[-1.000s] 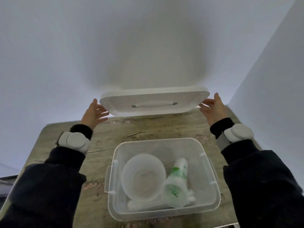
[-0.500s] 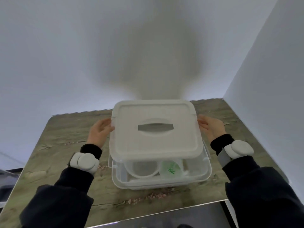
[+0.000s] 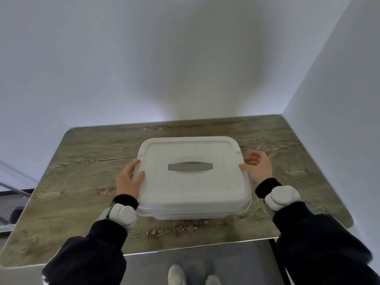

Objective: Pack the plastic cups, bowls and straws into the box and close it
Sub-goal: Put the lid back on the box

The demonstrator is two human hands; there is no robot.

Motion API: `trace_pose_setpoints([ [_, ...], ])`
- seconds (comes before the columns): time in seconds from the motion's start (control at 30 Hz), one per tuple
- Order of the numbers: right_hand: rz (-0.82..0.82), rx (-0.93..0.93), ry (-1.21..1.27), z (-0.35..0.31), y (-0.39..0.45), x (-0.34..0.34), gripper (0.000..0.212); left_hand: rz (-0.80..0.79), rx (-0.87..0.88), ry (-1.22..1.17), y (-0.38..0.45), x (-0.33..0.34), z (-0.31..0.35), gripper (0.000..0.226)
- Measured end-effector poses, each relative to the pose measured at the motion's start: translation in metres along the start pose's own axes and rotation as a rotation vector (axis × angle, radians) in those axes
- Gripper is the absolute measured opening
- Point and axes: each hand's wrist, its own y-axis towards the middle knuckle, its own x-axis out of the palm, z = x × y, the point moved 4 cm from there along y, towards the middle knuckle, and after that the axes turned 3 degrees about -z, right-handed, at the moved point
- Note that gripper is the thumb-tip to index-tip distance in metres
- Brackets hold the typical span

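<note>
A white lid [image 3: 191,188] with a grey handle [image 3: 190,166] lies flat on top of the clear plastic box [image 3: 195,212] in the middle of the table. My left hand [image 3: 128,181] grips the lid's left edge, thumb on top. My right hand [image 3: 257,168] touches the lid's right edge with its fingertips, the fingers partly spread. The cups, bowls and straws are hidden under the lid.
The box stands on a wood-grain table [image 3: 72,192] set into a corner of white walls. The table's near edge runs just in front of the box. My shoes [image 3: 193,275] show on the floor below.
The lid came down from the table's far edge over the box and now sits flat on it. Both hands followed at its two sides.
</note>
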Motion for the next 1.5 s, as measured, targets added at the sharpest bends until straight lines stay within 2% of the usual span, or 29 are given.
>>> trace_pose_setpoints([
  [0.17,-0.027,-0.063,-0.035,0.003,0.000,-0.003,0.049,0.012,0.017,0.011,-0.008,-0.002,-0.002,0.039],
  [0.37,-0.090,-0.039,-0.080,0.023,-0.004,-0.010,0.055,-0.006,0.001,-0.022,-0.025,-0.004,-0.018,0.039],
  [0.5,-0.110,-0.003,-0.074,0.024,0.005,-0.008,0.061,-0.017,0.064,0.131,-0.023,-0.007,-0.014,0.040],
  [0.6,-0.136,0.057,-0.139,0.024,0.015,-0.008,0.071,-0.057,0.049,0.221,-0.015,-0.013,-0.008,0.042],
  [0.7,-0.261,0.123,-0.159,0.027,0.021,-0.009,0.085,-0.124,0.035,0.335,-0.005,-0.019,0.000,0.045],
  [0.77,-0.347,0.071,-0.205,0.024,0.023,-0.007,0.089,-0.176,0.039,0.379,0.005,-0.023,0.006,0.049],
  [0.83,-0.396,-0.019,-0.281,0.017,0.025,-0.001,0.086,-0.182,0.048,0.368,0.018,-0.027,0.013,0.052],
  [0.93,-0.404,-0.144,-0.395,0.006,0.027,0.016,0.069,-0.169,0.093,0.381,0.035,-0.021,0.023,0.064],
  [1.0,-0.433,-0.190,-0.541,0.000,0.031,0.030,0.060,-0.201,0.157,0.472,0.045,-0.005,0.027,0.064],
  [1.1,-0.420,-0.252,-0.741,-0.003,0.037,0.044,0.057,-0.278,0.138,0.633,0.049,0.020,0.020,0.062],
  [1.27,-0.289,-0.331,-0.850,0.011,0.040,0.049,0.052,-0.279,0.115,0.663,0.049,0.030,0.004,0.063],
  [1.4,-0.288,-0.319,-0.865,0.011,0.047,0.046,0.053,-0.309,0.121,0.613,0.053,0.032,0.009,0.064],
  [1.5,-0.346,-0.286,-0.769,0.009,0.047,0.045,0.054,-0.338,0.175,0.432,0.055,0.025,0.010,0.065],
])
